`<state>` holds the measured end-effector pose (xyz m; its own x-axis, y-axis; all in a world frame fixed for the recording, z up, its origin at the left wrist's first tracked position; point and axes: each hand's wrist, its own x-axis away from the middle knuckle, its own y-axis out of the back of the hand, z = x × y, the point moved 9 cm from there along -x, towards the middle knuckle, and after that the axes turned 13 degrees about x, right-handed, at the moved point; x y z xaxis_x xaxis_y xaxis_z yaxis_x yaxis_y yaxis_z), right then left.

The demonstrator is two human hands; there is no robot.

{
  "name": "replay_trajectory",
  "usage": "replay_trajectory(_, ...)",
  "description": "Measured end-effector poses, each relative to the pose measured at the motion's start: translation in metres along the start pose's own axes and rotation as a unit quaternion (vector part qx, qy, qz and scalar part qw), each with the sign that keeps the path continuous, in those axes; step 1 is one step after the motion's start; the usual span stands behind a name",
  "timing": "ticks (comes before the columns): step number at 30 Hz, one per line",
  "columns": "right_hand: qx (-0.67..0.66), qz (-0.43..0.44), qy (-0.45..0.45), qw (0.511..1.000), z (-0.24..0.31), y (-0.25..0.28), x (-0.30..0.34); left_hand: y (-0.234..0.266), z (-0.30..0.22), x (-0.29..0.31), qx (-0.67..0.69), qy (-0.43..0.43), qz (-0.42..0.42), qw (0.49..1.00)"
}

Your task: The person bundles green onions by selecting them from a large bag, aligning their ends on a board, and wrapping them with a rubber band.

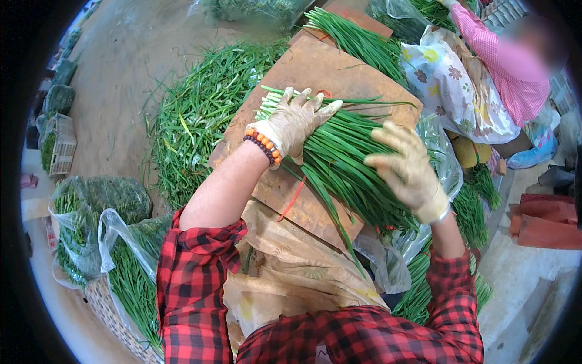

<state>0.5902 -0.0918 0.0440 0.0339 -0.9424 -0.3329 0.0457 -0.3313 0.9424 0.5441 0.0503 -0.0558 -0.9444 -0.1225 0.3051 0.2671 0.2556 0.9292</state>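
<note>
A thick bunch of green chives (348, 151) with pale stem ends lies across a worn brown board (315, 67). Over its stem end rests my left hand (295, 121), gloved, with the fingers and thumb spread on top of the stalks. My right hand (409, 167), also gloved and a little blurred, is raised by the leafy end with its fingers apart; whether it touches the leaves I cannot tell. One red band (293, 198) trails over the board's near edge below the bunch. Part of another red band shows beside my left fingers.
Another chive bunch (357, 42) lies beyond the board. Loose trimmings (200, 115) are heaped on the floor at the left. Plastic bags of greens (130, 267) stand near left. More chives (418, 291) lie under my right arm. A co-worker in a pink checked sleeve (515, 79) sits far right.
</note>
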Motion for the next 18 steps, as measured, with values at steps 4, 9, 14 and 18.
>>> replay_trajectory(4,0.035,0.093,0.042,0.994,0.039,-0.028,-0.001,0.000,0.002,-0.006,0.011,0.011,0.017,1.000)
replay_trajectory(9,0.055,0.106,0.071,0.990,0.035,-0.081,-0.024,0.003,0.003,-0.005,0.021,0.014,0.019,1.000)
replay_trajectory(14,-0.040,0.137,0.135,0.980,0.033,-0.061,0.005,-0.002,0.002,-0.010,0.006,0.015,0.018,1.000)
replay_trajectory(18,-0.137,0.337,0.082,0.928,0.020,-0.058,0.064,-0.002,0.005,-0.007,0.011,0.015,0.013,1.000)
